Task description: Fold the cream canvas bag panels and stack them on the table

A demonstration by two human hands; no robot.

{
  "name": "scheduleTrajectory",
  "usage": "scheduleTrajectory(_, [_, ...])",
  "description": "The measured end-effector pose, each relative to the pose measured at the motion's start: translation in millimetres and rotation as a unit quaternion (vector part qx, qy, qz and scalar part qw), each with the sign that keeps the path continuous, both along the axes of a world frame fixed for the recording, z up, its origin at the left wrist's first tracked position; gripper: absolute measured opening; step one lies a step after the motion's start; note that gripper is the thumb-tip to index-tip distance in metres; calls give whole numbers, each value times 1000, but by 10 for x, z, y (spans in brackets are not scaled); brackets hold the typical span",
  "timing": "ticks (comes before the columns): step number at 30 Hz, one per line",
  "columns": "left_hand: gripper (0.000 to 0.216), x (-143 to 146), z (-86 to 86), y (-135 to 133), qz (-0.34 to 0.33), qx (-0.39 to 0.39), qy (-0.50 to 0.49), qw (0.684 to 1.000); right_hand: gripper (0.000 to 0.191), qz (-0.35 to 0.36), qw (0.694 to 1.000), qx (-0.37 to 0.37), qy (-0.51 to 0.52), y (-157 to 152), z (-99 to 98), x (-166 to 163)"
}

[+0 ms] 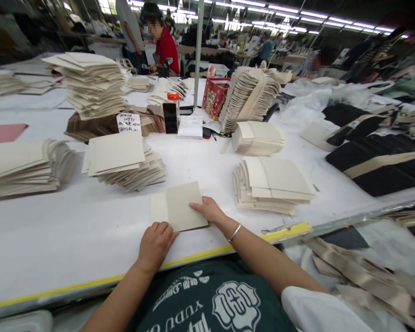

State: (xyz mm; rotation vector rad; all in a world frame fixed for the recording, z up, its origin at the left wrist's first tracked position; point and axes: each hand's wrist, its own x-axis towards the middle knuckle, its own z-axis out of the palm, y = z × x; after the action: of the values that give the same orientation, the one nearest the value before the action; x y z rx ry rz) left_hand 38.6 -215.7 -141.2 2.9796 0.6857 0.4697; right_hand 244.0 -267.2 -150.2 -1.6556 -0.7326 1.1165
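A cream panel (183,207) with a paler strip along its left side lies on the white table near the front edge. My right hand (210,210) grips its right end, thumb on top and the other fingers mostly hidden. At the near left edge of the panel, my left hand (156,244) has its fingers bent over the border, with the thumb pointing right along it. Beyond the panel to the left is a fanned stack of cream panels (119,154). On the right, folded cream pieces (273,180) form another stack.
Another stack (24,161) lies at far left. Behind are a tall pile (90,80), a phone (170,118), a notepad (190,127), a red bag (215,97) and a metal pole (198,55). Strapped black pieces (380,163) lie right. A person in red (168,48) stands opposite.
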Motion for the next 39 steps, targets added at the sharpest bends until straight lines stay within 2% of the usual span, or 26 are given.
scheduleTrajectory(3, [23,54,39,-31,12,22,10,1000,31,12,1000,-14,-12,2,42,33])
scheduleTrajectory(6, [24,61,61,-35,7,24,9,1000,28,84,994,-19,-74,-14,132,132])
scheduleTrajectory(10, [24,56,54,-11,3,18,22,1000,23,182,952,-52,-239,-46,252,280])
scheduleTrajectory(14, [25,60,39,11,6,5,24,1000,20,206,931,-73,-291,-46,288,324])
scheduleTrajectory(18, [26,74,51,11,17,-16,13,1000,18,202,945,-88,-241,-26,286,318])
scheduleTrajectory(23, [26,92,55,14,32,-29,15,999,16,172,980,-96,-25,-4,291,307])
scheduleTrajectory(26, [25,72,36,46,14,-36,21,999,16,144,981,-101,82,-6,354,276])
scheduleTrajectory(28, [23,46,28,75,-10,-49,17,999,20,151,978,-84,121,-8,442,229])
scheduleTrajectory(32, [20,4,44,112,-41,-75,-2,996,30,216,963,-25,160,28,630,101])
scheduleTrajectory(35, [21,-8,65,115,-42,-82,-1,996,32,235,951,-1,201,79,620,83])
scheduleTrajectory(37, [22,-11,66,114,-43,-83,-2,996,30,222,963,5,150,97,520,146])
scheduleTrajectory(39, [21,-13,56,114,-45,-83,-6,996,26,211,977,5,32,92,387,244])
